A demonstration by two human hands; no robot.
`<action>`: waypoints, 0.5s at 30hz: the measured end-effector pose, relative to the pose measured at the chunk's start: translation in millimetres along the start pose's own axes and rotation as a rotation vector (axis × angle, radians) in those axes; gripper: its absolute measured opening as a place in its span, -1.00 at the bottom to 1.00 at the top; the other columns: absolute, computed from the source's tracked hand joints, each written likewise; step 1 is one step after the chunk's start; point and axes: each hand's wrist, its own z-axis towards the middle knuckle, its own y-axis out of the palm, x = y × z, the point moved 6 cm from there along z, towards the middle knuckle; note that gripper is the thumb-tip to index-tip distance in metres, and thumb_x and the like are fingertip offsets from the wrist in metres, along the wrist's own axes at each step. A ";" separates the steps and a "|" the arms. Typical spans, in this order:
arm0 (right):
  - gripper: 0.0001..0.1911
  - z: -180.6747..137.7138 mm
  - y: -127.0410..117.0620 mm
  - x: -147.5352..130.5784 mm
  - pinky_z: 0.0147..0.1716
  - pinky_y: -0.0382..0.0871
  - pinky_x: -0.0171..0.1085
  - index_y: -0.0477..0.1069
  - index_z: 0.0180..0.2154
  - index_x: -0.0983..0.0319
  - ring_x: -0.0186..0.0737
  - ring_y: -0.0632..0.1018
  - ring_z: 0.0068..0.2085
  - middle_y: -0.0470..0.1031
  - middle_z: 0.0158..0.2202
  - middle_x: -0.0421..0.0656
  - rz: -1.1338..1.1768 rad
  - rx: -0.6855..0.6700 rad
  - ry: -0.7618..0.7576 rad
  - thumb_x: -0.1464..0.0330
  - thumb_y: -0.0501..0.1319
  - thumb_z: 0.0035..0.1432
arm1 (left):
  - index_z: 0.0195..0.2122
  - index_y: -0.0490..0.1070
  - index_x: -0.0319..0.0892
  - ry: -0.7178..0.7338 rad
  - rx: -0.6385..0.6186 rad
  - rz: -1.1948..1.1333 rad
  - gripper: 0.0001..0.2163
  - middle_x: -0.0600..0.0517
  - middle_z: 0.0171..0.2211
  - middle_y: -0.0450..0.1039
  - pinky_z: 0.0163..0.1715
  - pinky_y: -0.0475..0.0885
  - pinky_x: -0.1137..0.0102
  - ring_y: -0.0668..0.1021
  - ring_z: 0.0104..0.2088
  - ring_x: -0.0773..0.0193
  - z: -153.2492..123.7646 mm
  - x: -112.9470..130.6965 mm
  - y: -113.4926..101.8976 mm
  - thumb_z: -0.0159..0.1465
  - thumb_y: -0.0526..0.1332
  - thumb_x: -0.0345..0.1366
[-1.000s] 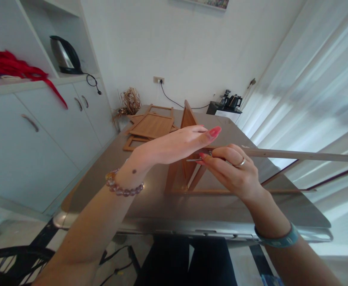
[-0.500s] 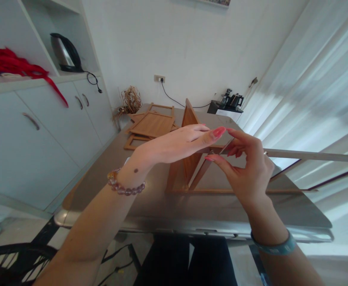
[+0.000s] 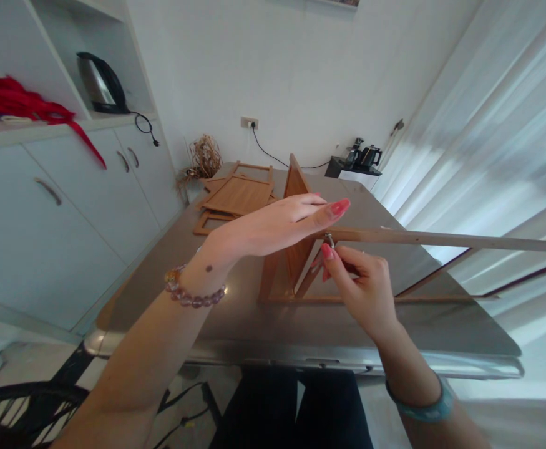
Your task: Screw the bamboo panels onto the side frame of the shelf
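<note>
A wooden frame [image 3: 422, 237] of long rails and crosspieces stands on edge on the table, with a slatted wooden panel [image 3: 297, 187] upright at its left end. My left hand [image 3: 286, 221] lies over the panel and the end of the top rail, fingers and thumb stretched out; its fingertips are partly hidden. Below that rail, my right hand [image 3: 361, 274] is closed in a pinch on a small, thin metal hex key [image 3: 331, 241], held at the joint near the panel. Its fingers cover most of the key.
More wooden panels and frames [image 3: 238, 194] lie stacked at the back left of the table [image 3: 235, 324]. Dried plants [image 3: 206, 156] stand behind them. White cabinets [image 3: 90, 218] line the left, a curtain [image 3: 502, 156] the right. A black chair [image 3: 24, 405] is at lower left.
My right hand has moved left and down, bringing the hex key from right of the joint to just under the top rail. The left hand has barely shifted.
</note>
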 end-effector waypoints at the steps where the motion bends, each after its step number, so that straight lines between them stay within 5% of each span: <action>1: -0.58 0.2 6.0 -0.2 -0.56 0.15 -0.39 0.38 -0.55 0.23 -0.44 0.36 -0.58 0.39 -0.62 -0.26 0.111 -0.035 0.061 0.19 0.06 0.29 | 0.24 0.21 -0.06 0.005 0.001 0.002 -0.24 0.09 0.30 0.10 0.28 -0.02 0.24 0.11 0.30 0.10 0.1 0.2 0.1 0.28 -0.49 0.18; 3: -0.63 0.7 11.7 0.6 -0.57 0.17 -0.40 0.39 -0.50 0.23 -0.43 0.38 -0.57 0.44 -0.58 -0.25 0.214 -0.027 0.124 0.15 0.10 0.26 | 0.23 0.22 -0.07 0.011 0.009 0.000 -0.25 0.08 0.30 0.11 0.27 -0.01 0.24 0.12 0.30 0.10 0.3 0.1 -0.1 0.29 -0.47 0.17; 6: -0.74 0.4 2.0 2.7 -0.56 0.21 -0.38 0.35 -0.34 0.19 -0.42 0.35 -0.58 0.46 -0.52 -0.29 0.077 0.200 0.070 0.14 0.26 0.12 | 0.22 0.23 -0.06 0.023 0.013 -0.012 -0.26 0.08 0.29 0.13 0.26 0.01 0.27 0.13 0.29 0.12 0.3 0.8 -0.4 0.29 -0.45 0.18; 9: -0.60 -2.6 -8.7 -7.0 -0.40 0.35 -0.29 0.31 -0.15 0.14 -0.34 0.43 -0.46 0.50 -0.35 -0.22 -0.169 0.405 -0.234 0.20 0.38 -0.01 | 0.20 0.25 -0.06 0.048 0.002 -0.009 -0.25 0.08 0.26 0.17 0.26 0.03 0.26 0.14 0.29 0.10 0.1 2.9 -0.2 0.29 -0.47 0.18; 12: -0.66 -4.1 -6.2 -15.2 -0.32 0.37 -0.27 0.34 -0.15 0.10 -0.29 0.48 -0.36 0.51 -0.33 -0.21 -0.346 0.382 -0.590 0.30 0.37 0.02 | 0.20 0.26 -0.08 0.058 0.002 -0.003 -0.23 0.06 0.25 0.20 0.26 0.03 0.24 0.14 0.29 0.08 0.9 3.7 0.0 0.28 -0.48 0.18; 15: -0.73 -0.8 -7.2 -12.7 -0.37 0.33 -0.30 0.36 -0.20 0.10 -0.33 0.46 -0.39 0.50 -0.38 -0.25 -0.397 0.337 -0.767 0.29 0.35 0.06 | 0.19 0.27 -0.09 0.052 0.007 -0.006 -0.24 0.06 0.25 0.19 0.26 0.03 0.25 0.14 0.29 0.09 2.2 2.6 0.3 0.29 -0.48 0.17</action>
